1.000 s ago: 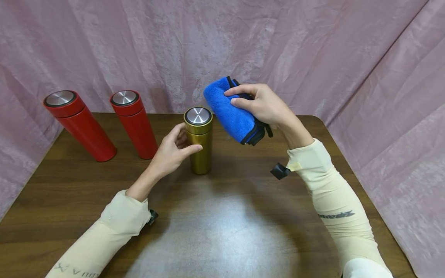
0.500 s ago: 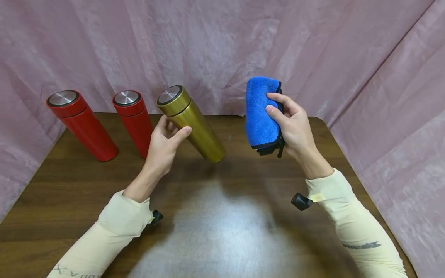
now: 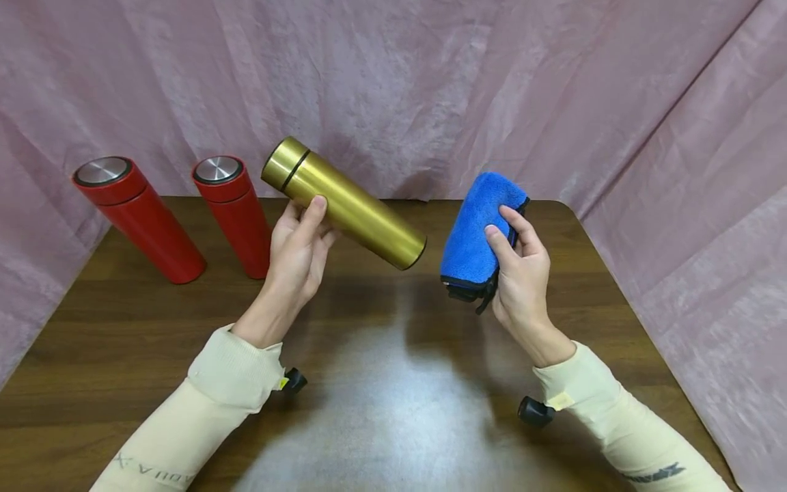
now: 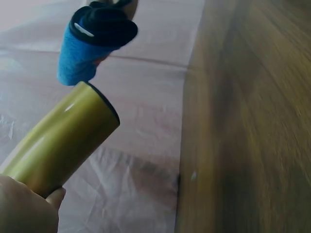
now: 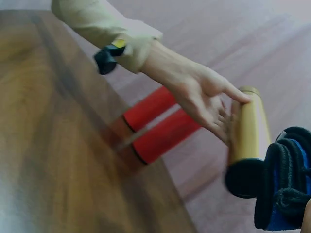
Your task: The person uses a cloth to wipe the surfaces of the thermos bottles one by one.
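Note:
My left hand [image 3: 298,263] grips a gold thermos flask [image 3: 353,208] near its lid end, holding it off the table. The flask leans far over, its lid up to the left and its black base [image 5: 245,178] down to the right. My right hand [image 3: 522,273] pinches a folded blue microfiber cloth [image 3: 476,236] with black edging between thumb and fingers. In the head view a gap separates cloth and flask. The left wrist view shows the rolled end of the cloth [image 4: 95,43] beyond the flask's base.
Two red thermos flasks [image 3: 144,225] with silver lid tops stand on the left of the brown wooden table [image 3: 123,342], one close behind my left hand. Pink curtains [image 3: 381,82] hang behind the table and along its right side.
The gold flask was upright on the table; my left hand has lifted it and tipped it steeply. My right hand has moved the cloth away from the flask, rightward and nearer.

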### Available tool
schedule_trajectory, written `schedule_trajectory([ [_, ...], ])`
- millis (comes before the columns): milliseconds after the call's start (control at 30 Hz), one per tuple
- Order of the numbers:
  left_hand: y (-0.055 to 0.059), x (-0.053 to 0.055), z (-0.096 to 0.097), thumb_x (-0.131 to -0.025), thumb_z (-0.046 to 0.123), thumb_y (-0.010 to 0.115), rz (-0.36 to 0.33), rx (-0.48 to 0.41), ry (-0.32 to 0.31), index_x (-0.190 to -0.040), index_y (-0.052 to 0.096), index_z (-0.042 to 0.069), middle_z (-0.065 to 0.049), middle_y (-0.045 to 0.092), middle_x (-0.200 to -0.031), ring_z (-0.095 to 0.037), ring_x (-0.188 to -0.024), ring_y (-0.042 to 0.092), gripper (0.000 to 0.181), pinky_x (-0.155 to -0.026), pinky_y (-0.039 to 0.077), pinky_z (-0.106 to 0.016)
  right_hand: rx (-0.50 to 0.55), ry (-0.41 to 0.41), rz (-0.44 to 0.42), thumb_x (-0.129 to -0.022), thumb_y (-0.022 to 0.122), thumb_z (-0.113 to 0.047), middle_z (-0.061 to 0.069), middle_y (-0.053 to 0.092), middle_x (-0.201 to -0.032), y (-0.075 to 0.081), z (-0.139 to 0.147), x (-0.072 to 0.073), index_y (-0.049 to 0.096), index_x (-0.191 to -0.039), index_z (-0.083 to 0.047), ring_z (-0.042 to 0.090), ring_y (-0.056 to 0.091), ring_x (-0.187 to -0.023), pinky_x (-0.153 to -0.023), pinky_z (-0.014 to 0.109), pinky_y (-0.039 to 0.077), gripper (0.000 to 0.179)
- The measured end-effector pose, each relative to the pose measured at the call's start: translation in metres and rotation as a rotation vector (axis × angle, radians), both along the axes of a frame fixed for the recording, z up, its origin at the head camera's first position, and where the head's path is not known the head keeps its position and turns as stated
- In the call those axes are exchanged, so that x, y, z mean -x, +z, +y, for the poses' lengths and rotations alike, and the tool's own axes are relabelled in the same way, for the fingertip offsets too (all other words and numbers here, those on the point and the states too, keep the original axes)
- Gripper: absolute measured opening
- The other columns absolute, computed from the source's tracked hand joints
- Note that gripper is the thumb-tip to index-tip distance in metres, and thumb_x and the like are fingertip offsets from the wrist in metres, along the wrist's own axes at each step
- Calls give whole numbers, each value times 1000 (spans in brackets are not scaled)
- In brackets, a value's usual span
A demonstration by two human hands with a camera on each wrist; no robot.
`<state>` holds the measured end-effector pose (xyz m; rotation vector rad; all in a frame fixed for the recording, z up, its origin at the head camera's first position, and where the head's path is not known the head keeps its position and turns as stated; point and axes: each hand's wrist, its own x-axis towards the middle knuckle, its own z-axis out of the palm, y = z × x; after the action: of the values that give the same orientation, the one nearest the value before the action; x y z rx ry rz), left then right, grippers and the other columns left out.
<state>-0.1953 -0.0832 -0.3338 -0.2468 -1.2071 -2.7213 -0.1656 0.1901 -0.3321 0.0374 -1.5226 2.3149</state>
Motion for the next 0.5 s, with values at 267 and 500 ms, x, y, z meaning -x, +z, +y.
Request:
schedule_trajectory([
  [267,4,4,6,-108,16,55,-43,-76,-10,-116,52,14,-2,63,-109,-19,-98,63,9,-95,51,-37,2,12,25,-99,65,4,14,53,-144,-11,-22,-1,67,-127,-7,29,54,-127,-98,38,54,31],
  [500,1,4,10,-109,18,51,-60,-88,-29,-119,49,13,-2,62,-111,-20,-103,63,12,-96,51,-38,-69,2,-30,-99,64,2,8,57,-138,-20,-33,13,66,-127,-7,25,60,-118,-89,36,58,29],
])
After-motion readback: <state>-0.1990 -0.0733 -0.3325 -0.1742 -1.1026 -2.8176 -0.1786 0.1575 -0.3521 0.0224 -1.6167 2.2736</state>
